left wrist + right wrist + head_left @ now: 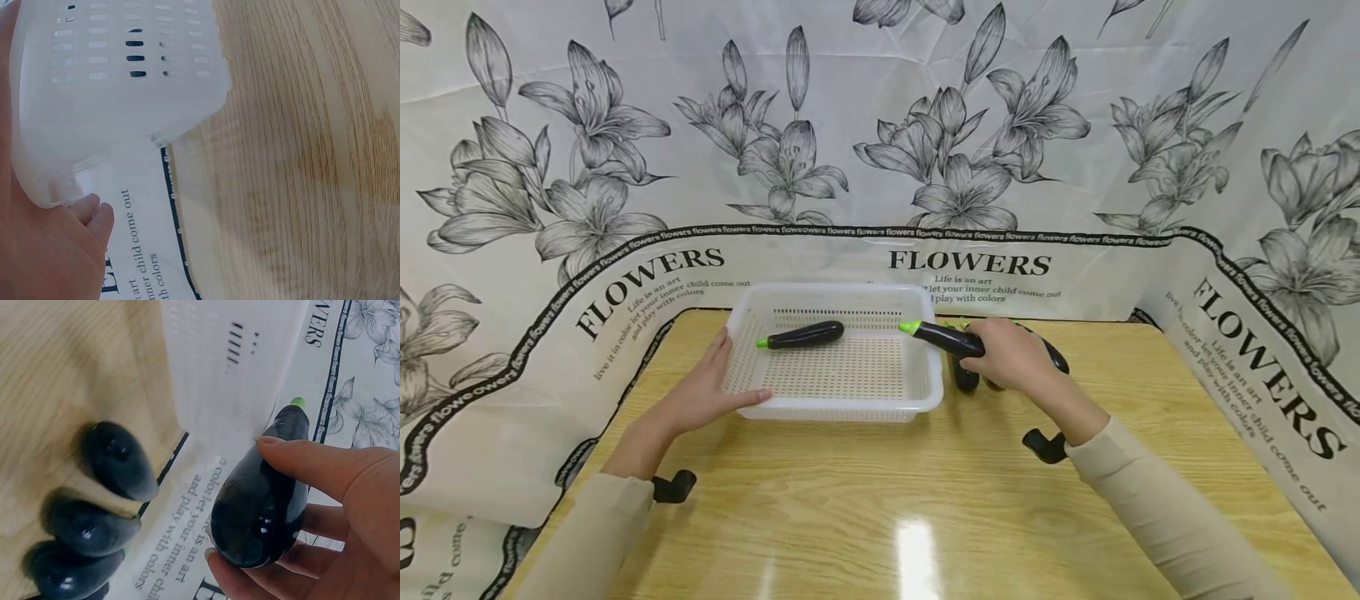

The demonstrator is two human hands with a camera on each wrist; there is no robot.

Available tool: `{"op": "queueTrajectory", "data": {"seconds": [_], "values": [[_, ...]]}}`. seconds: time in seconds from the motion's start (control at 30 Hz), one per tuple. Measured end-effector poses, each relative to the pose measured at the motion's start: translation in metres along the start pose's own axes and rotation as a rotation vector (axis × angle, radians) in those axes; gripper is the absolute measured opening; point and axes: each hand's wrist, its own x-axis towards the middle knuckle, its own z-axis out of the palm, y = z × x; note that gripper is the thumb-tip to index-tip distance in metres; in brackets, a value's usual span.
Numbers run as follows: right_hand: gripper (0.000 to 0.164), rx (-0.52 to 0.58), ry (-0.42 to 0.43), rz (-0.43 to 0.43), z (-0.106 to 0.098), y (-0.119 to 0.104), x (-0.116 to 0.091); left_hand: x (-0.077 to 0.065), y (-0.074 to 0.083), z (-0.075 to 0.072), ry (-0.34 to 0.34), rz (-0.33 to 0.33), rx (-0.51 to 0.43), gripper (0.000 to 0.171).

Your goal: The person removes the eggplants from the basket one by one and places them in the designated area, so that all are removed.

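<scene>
My left hand (696, 400) grips a white perforated plastic basket (842, 406) at its left end, the thumb along the front rim. Inside the basket lies one dark eggplant (808, 335) with a bright green stem end pointing left. Just over the basket's right rim, my right hand (1011, 354) holds another eggplant (951, 340), its green tip pointing left over the inside. The right wrist view shows the thumb on one side of this eggplant (259, 506) and fingers on the other.
Several more eggplants (119, 459) lie on the wood-grain table (820, 508) right of the basket, partly hidden behind the right hand in the head view. A white cloth (835, 200) printed with flowers and lettering stands along the back and sides. Black straps circle both wrists.
</scene>
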Motion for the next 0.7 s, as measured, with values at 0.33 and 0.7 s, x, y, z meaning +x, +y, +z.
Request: {"op": "queueTrajectory", "data": {"seconds": [0.33, 0.7], "values": [[0.041, 0.008, 0.021, 0.008, -0.009, 0.042, -0.013, -0.001, 0.001, -0.001, 0.005, 0.003, 0.009, 0.128], [0.07, 0.001, -0.024, 0.101, -0.021, 0.084, -0.022, 0.0, 0.0, -0.001, 0.004, 0.006, 0.0, 0.128]]}}
